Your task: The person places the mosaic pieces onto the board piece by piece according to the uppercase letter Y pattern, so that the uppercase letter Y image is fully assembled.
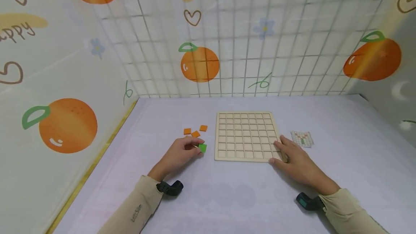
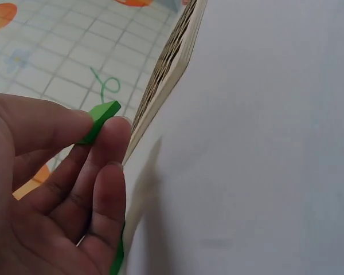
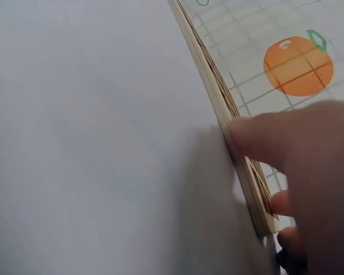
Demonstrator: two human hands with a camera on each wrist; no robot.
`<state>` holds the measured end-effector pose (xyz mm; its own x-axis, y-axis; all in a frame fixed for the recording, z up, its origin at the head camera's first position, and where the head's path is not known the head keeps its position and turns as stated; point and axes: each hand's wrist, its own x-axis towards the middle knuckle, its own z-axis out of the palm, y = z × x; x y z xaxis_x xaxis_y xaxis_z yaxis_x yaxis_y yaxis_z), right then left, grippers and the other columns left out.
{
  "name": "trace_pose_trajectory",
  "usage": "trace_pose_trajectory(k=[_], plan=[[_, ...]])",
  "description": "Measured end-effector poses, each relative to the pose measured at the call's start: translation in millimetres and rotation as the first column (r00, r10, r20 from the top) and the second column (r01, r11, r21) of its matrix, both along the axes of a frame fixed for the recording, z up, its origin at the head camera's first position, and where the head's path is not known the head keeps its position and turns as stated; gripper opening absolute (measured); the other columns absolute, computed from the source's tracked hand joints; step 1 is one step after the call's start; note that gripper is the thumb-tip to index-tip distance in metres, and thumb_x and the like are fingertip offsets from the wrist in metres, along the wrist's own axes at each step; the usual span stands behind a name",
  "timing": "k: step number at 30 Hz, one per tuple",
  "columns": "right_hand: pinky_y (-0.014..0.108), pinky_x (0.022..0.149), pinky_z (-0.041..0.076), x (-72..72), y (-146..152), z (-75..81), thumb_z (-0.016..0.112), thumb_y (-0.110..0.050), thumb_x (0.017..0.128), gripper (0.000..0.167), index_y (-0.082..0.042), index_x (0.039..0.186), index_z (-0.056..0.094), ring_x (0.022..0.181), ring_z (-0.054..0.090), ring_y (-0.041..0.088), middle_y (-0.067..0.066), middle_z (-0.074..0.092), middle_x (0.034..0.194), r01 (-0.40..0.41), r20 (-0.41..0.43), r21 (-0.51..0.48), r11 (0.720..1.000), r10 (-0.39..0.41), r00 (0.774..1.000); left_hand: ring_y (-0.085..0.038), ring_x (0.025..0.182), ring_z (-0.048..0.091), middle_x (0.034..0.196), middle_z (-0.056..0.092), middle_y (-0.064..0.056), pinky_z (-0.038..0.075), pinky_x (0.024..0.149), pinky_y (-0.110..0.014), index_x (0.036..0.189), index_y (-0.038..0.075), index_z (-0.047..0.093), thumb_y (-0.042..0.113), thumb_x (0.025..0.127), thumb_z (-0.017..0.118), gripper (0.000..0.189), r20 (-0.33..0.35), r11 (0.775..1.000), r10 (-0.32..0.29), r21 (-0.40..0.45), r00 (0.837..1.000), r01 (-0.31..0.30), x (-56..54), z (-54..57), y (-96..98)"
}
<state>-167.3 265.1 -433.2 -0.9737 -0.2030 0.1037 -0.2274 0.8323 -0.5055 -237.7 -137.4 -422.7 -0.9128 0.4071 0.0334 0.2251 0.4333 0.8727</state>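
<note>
My left hand (image 1: 182, 151) pinches a small green square tile (image 1: 203, 148) between thumb and fingertips, just left of the board. The left wrist view shows this green tile (image 2: 101, 120) edge-on, tilted; a second green edge (image 2: 118, 258) peeks out below the fingers. The pale wooden grid board (image 1: 245, 136) lies flat, its square cells bare. At its near right corner, my right hand (image 1: 297, 161) holds the frame, thumb on the front edge and fingers over the right side. In the right wrist view the thumb presses against the board's edge (image 3: 218, 106).
Several orange square tiles (image 1: 203, 128) lie left of the board, just beyond my left hand. To the board's right is a small printed pattern card (image 1: 302, 138) with a coloured grid. A patterned cloth wall (image 1: 234, 60) rises behind the pale tabletop (image 1: 227, 198).
</note>
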Motion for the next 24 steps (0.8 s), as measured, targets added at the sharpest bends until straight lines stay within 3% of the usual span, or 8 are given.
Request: trace_pose_trajectory(k=[6, 16, 20, 24], plan=[[0.063, 0.115, 0.009, 1.6, -2.2, 1.5, 0.064, -0.053, 0.094, 0.079, 0.003, 0.147, 0.045, 0.145, 0.021, 0.048, 0.028, 0.027, 0.158, 0.011, 0.008, -0.005, 1.0, -0.011, 1.0, -0.015, 0.097, 0.065, 0.114, 0.068, 0.006, 0.051, 0.086, -0.035, 0.124, 0.015, 0.071, 0.013, 0.089, 0.071, 0.035, 0.016, 0.999, -0.032, -0.025, 0.999, 0.032, -3.6, 7.5, 12.1], [0.059, 0.117, 0.01, 2.2, 2.7, -2.2, 0.062, -0.053, 0.095, 0.08, 0.003, 0.149, 0.043, 0.145, 0.02, 0.048, 0.028, 0.026, 0.158, -0.007, 0.01, -0.017, 1.0, 0.007, 1.0, -0.015, 0.1, 0.066, 0.117, 0.067, 0.005, 0.053, 0.085, -0.035, 0.124, 0.02, 0.07, 0.013, 0.09, 0.069, 0.035, 0.074, 0.998, -0.07, 0.008, 0.995, 0.07, -12.8, 10.3, 37.5], [0.058, 0.117, 0.011, 3.4, 3.4, -1.6, 0.063, -0.051, 0.095, 0.078, 0.003, 0.148, 0.044, 0.145, 0.021, 0.047, 0.027, 0.027, 0.158, 0.002, 0.006, -0.007, 1.0, -0.002, 1.0, -0.015, 0.102, 0.065, 0.115, 0.068, 0.006, 0.052, 0.083, -0.037, 0.127, 0.022, 0.068, 0.014, 0.093, 0.066, 0.035, 0.067, 0.994, -0.105, 0.017, 0.992, 0.105, -15.4, 11.2, 47.2], [0.059, 0.116, 0.012, 3.3, 1.0, 0.0, 0.063, -0.05, 0.095, 0.076, 0.003, 0.148, 0.045, 0.145, 0.022, 0.047, 0.028, 0.028, 0.157, -0.008, -0.007, -0.013, 1.0, 0.008, 1.0, -0.015, 0.101, 0.065, 0.113, 0.069, 0.007, 0.051, 0.084, -0.036, 0.125, 0.021, 0.069, 0.013, 0.092, 0.066, 0.034, 0.061, 0.995, -0.097, 0.039, 0.993, 0.095, -15.7, 12.4, 54.9]])
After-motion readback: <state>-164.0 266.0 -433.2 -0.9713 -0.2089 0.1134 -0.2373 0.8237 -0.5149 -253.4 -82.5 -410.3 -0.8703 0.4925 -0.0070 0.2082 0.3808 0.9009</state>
